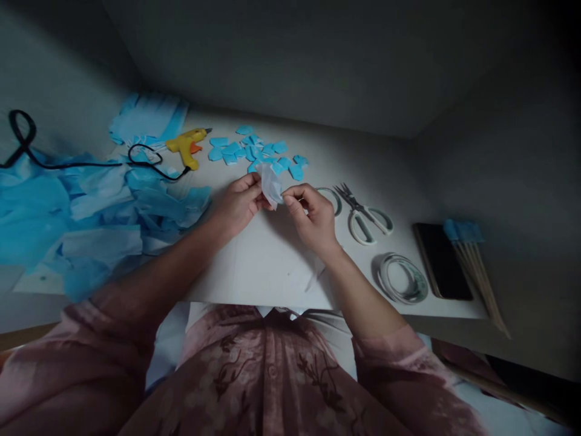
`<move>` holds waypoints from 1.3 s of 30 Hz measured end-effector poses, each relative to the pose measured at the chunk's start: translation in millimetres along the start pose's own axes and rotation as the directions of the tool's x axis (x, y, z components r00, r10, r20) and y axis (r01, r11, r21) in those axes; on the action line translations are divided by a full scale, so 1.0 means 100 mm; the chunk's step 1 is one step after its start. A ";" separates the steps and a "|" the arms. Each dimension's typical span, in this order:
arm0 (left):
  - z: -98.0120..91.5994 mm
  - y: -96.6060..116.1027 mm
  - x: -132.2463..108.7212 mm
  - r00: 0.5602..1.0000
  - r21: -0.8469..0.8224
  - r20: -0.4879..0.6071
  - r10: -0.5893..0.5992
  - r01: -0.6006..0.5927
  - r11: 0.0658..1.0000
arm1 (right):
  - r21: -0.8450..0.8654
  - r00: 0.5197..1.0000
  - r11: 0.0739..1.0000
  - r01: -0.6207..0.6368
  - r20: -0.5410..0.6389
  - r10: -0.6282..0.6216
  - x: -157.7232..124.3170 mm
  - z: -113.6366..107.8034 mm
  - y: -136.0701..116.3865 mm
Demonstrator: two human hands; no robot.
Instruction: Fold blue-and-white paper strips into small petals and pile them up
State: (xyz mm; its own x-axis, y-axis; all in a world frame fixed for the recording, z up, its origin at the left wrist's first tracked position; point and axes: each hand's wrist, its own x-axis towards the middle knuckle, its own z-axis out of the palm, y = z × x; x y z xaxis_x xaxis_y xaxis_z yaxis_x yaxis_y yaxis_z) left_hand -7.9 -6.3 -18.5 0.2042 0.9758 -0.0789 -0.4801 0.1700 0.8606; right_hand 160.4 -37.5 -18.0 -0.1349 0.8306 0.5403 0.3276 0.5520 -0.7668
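Observation:
Above the middle of the white table, a small piece of thin, whitish translucent fabric (271, 186) is held between both hands. My left hand (242, 203) pinches its left side. At the lower right edge of the piece, my right hand (313, 212) grips with thumb and forefinger. Just beyond the hands lie several small cut blue pieces (245, 148), scattered on the tabletop. A pair of scissors (361, 212) with white handles rests to the right of my right hand, beside a roll of tape (330, 201) partly hidden by that hand.
On the left, a yellow glue gun (185, 147) with a black cord lies by a heap of blue sheets (100, 212) and stacked face masks (147, 118). To the right are tape rolls (402, 278), a black phone (442, 260) and sticks with blue tips (476, 266) overhanging the table edge.

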 end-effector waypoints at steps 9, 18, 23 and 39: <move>-0.03 -0.02 0.01 1.000 0.011 0.016 0.007 -0.007 1.000 | 0.089 0.984 0.980 -0.179 0.044 0.175 0.01 -0.02 0.01; -0.03 -0.05 -0.01 0.999 0.071 0.052 0.004 -0.007 0.997 | 0.073 0.968 0.966 -0.246 -0.038 0.249 0.03 0.03 0.06; -0.02 -0.02 -0.03 0.998 0.097 -0.026 0.056 -0.053 0.994 | 0.092 0.957 0.955 -0.283 -0.034 0.287 0.04 0.02 0.10; 0.03 0.02 -0.09 0.999 0.218 -0.032 0.035 -0.027 0.976 | 0.241 0.935 0.904 -0.353 0.108 0.337 0.03 0.00 0.16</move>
State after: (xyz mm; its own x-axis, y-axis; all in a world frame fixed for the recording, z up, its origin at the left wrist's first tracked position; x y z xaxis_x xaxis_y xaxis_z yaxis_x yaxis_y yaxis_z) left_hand -8.2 -14.8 -15.0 0.1595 0.9851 -0.0647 -0.2880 0.1092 0.9514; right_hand 165.6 -25.8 -28.4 -0.1174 0.9707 0.2098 0.1182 0.2234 -0.9675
